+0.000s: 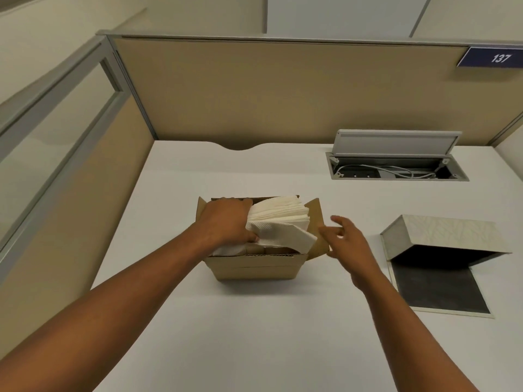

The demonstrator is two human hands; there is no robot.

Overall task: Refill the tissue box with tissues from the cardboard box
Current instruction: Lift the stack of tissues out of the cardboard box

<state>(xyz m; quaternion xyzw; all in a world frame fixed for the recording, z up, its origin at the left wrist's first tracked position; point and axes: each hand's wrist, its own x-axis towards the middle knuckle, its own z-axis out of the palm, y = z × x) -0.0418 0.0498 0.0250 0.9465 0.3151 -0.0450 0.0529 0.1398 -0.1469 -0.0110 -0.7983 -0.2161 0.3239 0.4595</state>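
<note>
- Left fingers point(249, 239) clamp tissue stack point(278, 219) inside cardboard box point(254, 268).
- Right fingers point(338, 222) spread, empty, beside box's right flap.
- Tissue box point(441, 236) open, farther right on desk point(254, 335).

Head view, single wide-angle camera: looking forward and down from above the white desk point(254, 335), facing the tan partition point(268, 89) at the far edge; both forearms are entering from the bottom corners, close to the lens.
</note>
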